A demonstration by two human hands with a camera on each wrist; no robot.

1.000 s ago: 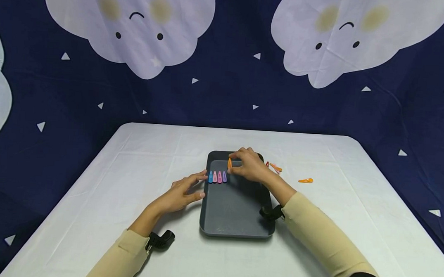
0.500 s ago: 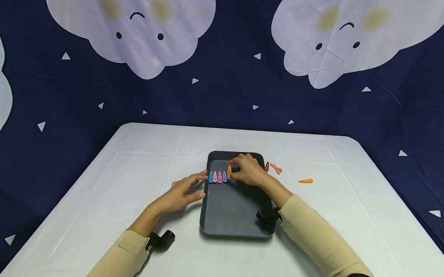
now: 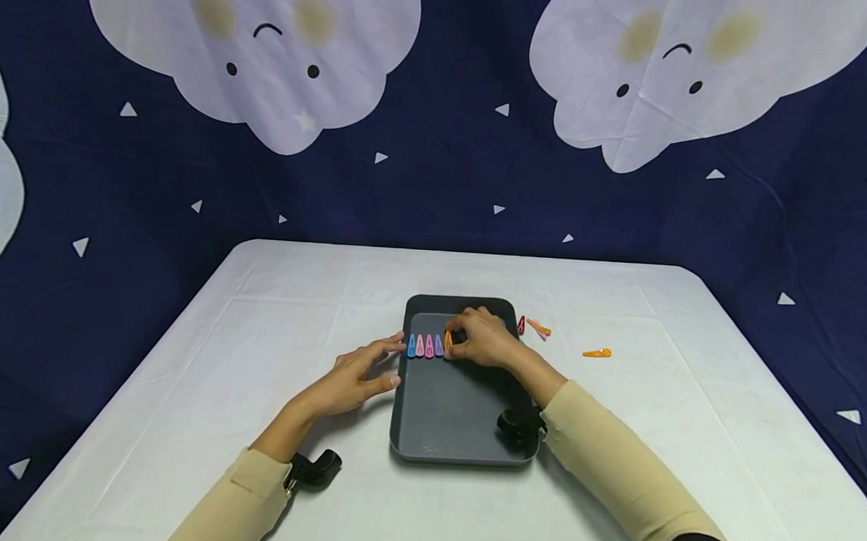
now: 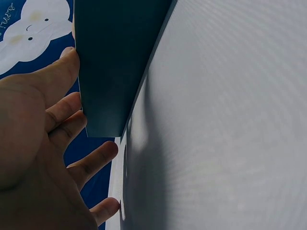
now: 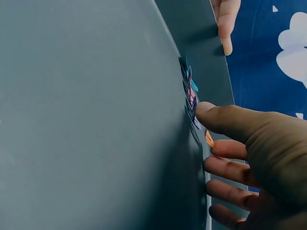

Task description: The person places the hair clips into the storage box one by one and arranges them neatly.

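Observation:
In the head view my right hand (image 3: 483,337) pinches an orange snap hair clip (image 3: 448,340) between thumb and fingers, low over the dark grey tray (image 3: 463,417). The clip stands upright in line with a row: a blue hair clip (image 3: 412,346), a light pink one (image 3: 420,346), a darker pink one (image 3: 429,347) and a purple one (image 3: 439,346). In the right wrist view the thumb partly hides this orange clip (image 5: 209,138). With fingers spread, my left hand (image 3: 356,376) touches the tray's left rim. The left wrist view shows its fingertips against the tray's outer wall (image 4: 115,62).
Right of the tray lie a red clip (image 3: 521,325) close to its rim and an orange clip (image 3: 539,327) overlapping a pinkish one. Another orange clip (image 3: 597,353) lies farther right on the white-covered table (image 3: 316,298). A dark blue cloud-printed cloth (image 3: 437,182) hangs behind.
My right hand has come down and slightly nearer with the orange clip, bringing it level with the row beside the purple clip. The left hand has stayed at the tray's rim.

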